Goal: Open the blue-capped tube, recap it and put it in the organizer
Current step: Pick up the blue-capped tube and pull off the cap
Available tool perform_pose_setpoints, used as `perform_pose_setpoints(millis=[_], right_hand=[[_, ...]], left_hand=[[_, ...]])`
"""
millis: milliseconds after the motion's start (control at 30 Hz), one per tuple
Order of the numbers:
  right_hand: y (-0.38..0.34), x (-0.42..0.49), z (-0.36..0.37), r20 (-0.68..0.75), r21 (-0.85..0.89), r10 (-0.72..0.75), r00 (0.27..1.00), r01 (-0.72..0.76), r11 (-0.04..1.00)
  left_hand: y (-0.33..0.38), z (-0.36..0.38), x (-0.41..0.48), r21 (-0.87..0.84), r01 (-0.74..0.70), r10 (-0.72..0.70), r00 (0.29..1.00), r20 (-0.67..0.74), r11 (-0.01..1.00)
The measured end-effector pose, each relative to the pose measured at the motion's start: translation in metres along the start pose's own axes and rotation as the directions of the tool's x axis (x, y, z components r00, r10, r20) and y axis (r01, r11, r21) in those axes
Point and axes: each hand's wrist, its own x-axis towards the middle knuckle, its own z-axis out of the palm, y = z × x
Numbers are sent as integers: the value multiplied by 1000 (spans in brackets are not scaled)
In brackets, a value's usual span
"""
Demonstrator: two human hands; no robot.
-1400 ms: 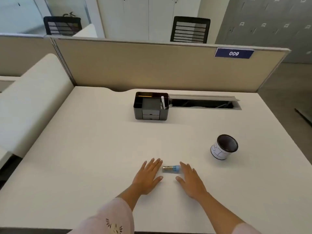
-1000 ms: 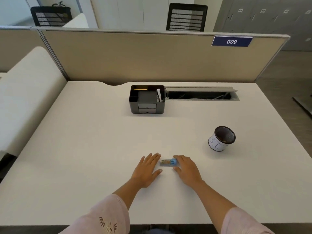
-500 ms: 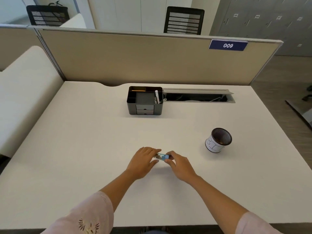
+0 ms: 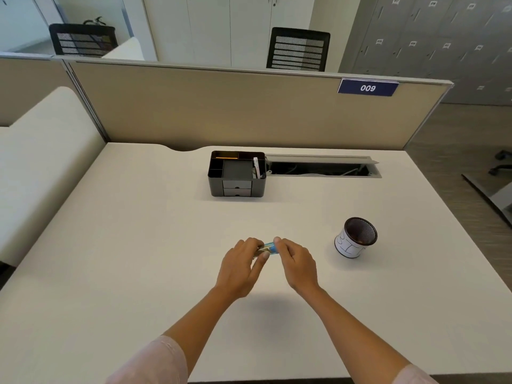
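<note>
A small clear tube with a blue cap (image 4: 269,248) is held between my two hands, lifted a little above the white desk (image 4: 138,245). My left hand (image 4: 241,268) grips the tube's body, mostly hiding it. My right hand (image 4: 297,263) pinches the blue cap end with thumb and fingertips. The cap looks seated on the tube. The black desk organizer (image 4: 237,173) stands at the back middle of the desk, with open top compartments and two small drawers in front; a white pen-like item leans in its right compartment.
A black mesh cup with a white label (image 4: 356,237) stands to the right of my hands. Behind the organizer lies an open cable slot (image 4: 321,169). A beige partition (image 4: 249,112) closes the desk's far edge. A cream panel (image 4: 36,167) borders the left.
My hands went from lying flat on either side of the tube to closing on it. The tube has been picked up off the desk, left hand on the body, right hand on the cap.
</note>
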Motion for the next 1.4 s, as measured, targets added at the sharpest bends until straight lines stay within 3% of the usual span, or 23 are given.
perform_pose_setpoints(millis=[267, 367, 533, 733, 867, 1033, 1167, 1233, 1400], right_hand=[[-27, 7, 6, -130, 28, 115, 985, -113, 993], [-35, 10, 7, -106, 44, 173, 979, -170, 985], [-34, 11, 7, -14, 133, 140, 990, -137, 982], [-31, 14, 2, 19, 234, 60, 998, -62, 970], [-35, 14, -7, 33, 251, -125, 992, 113, 961], [-39, 22, -7, -39, 300, -215, 976, 216, 929], [-35, 32, -6, -158, 376, -75, 985, 130, 918], [-21, 33, -2, -117, 300, -6, 993, 42, 953], [37, 18, 16, 200, -41, 118, 973, -112, 993]], left_hand=[[24, 3, 6, -39, 229, -232, 964, -133, 973], [30, 3, 8, -72, 342, -349, 925, -149, 937], [30, -2, 21, -40, 514, -516, 853, -76, 857], [32, -8, 29, -25, 549, -548, 836, 26, 836], [29, -12, 32, -249, 619, -564, 783, 262, 745], [33, -18, 37, -380, 590, -540, 807, 241, 712], [24, -18, 34, -440, 595, -576, 794, 194, 673], [15, -18, 28, -429, 613, -594, 780, 197, 663], [-2, -21, 12, -445, 642, -592, 760, 267, 624]])
